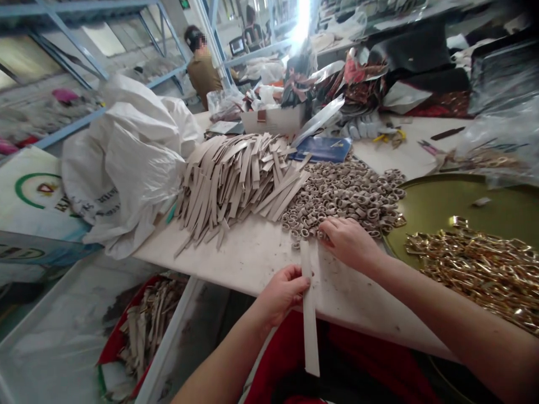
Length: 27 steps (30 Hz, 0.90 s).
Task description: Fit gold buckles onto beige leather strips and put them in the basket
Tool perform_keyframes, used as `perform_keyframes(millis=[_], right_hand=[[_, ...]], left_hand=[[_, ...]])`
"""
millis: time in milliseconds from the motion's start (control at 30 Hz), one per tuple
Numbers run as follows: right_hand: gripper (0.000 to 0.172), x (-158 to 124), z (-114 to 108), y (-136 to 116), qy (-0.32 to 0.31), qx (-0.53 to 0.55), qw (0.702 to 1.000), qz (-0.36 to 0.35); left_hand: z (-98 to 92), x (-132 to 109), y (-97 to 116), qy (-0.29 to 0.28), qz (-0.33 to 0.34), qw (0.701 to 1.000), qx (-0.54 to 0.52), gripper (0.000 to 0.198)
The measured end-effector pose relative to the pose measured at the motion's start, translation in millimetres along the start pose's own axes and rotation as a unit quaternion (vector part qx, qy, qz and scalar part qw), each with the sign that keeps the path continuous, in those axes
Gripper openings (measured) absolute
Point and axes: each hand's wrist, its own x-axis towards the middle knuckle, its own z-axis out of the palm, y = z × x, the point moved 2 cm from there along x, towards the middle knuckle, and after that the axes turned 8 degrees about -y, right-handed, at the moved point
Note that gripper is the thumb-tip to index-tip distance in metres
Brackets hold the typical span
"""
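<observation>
A pale flat strap (310,331) hangs over the table's front edge, pinched between the thumb and fingers of my left hand (284,292). My right hand (347,241) reaches to the near edge of a heap of small beige loops (349,191); its fingers are bent down among them, and whether they grip one is hidden. Left of the loops lies a big pile of similar beige straps (227,179). To the right, gold metal buckles (475,269) are heaped on a round olive-gold tray (446,196).
The pale table (252,269) carries a blue folder (322,149), a white box (273,120) and yellow-handled tools (391,136). White sacks (126,157) bulge at the left. Below stands a red container (113,342) of straps. A person (204,70) sits in the background.
</observation>
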Motion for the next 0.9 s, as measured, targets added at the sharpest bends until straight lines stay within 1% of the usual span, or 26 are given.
perform_keyframes(millis=[100,167,200,233,267,333,367,433,467,533,567,600,633,667,733,767,800,833,900], right_hand=[[0.013,-6.4,-5.5,1.8,0.053,0.13,0.99,0.027],[0.021,-18.4,-7.7,-0.3,0.076,0.234,0.968,0.057],[0.024,-26.2,-7.2,-2.9,0.071,0.29,0.952,0.071],[0.026,-35.0,-5.5,-6.3,0.052,0.35,0.931,0.086],[0.026,-44.4,-2.6,-10.4,0.022,0.412,0.905,0.104],[0.03,-64.2,4.6,-18.6,-0.034,0.525,0.837,0.152],[0.032,-74.0,8.0,-21.7,-0.048,0.569,0.801,0.179],[0.037,-91.7,12.3,-24.5,-0.042,0.627,0.743,0.232],[0.04,-99.5,13.1,-24.3,-0.027,0.644,0.721,0.252],[0.045,-112.5,12.7,-22.5,0.0,0.669,0.691,0.275],[0.048,-118.0,12.0,-21.5,0.008,0.679,0.679,0.28],[0.05,-122.9,11.3,-20.8,0.012,0.687,0.669,0.282],[0.05,-127.1,10.8,-20.8,0.011,0.694,0.662,0.282],[0.049,-130.8,10.8,-21.2,0.008,0.7,0.656,0.282],[0.046,-136.4,11.8,-23.5,0.008,0.711,0.645,0.28],[0.044,-138.2,12.8,-25.2,0.013,0.719,0.637,0.278],[0.043,-139.2,13.9,-27.2,0.021,0.728,0.627,0.277],[0.041,-139.6,14.9,-29.4,0.03,0.739,0.614,0.277],[0.039,-138.8,16.2,-34.2,0.042,0.763,0.582,0.279]], left_hand=[[-1.8,3.4,-1.9,0.0,0.008,1.0,0.006,0.017],[-2.0,3.7,-2.1,0.004,0.021,1.0,0.009,0.016],[-2.0,3.0,-1.4,0.009,0.034,0.999,0.009,0.016],[-1.9,1.3,-0.1,0.017,0.052,0.999,0.005,0.018],[-1.8,-1.4,2.0,0.028,0.076,0.997,-0.001,0.02],[-1.0,-10.8,8.2,0.058,0.148,0.987,-0.014,0.021],[-0.4,-17.4,11.9,0.075,0.196,0.978,-0.013,0.019],[1.4,-32.2,18.0,0.102,0.298,0.948,0.039,0.013],[2.4,-39.1,19.3,0.105,0.346,0.927,0.099,0.01],[3.7,-47.8,15.8,0.069,0.416,0.867,0.265,0.004],[2.8,-49.0,10.7,0.037,0.43,0.83,0.352,0.007],[0.3,-48.2,4.1,0.004,0.428,0.796,0.428,0.011],[-4.1,-45.9,-3.0,-0.017,0.414,0.769,0.487,0.014],[-9.4,-42.9,-9.5,-0.027,0.392,0.75,0.532,0.016],[-18.9,-36.9,-17.9,-0.029,0.346,0.731,0.587,0.021],[-21.3,-34.3,-19.0,-0.02,0.327,0.726,0.605,0.023],[-21.5,-31.6,-17.9,0.001,0.311,0.721,0.619,0.025],[-19.7,-28.5,-14.9,0.034,0.297,0.715,0.632,0.025],[-10.9,-19.7,-5.8,0.121,0.263,0.696,0.657,0.025]])
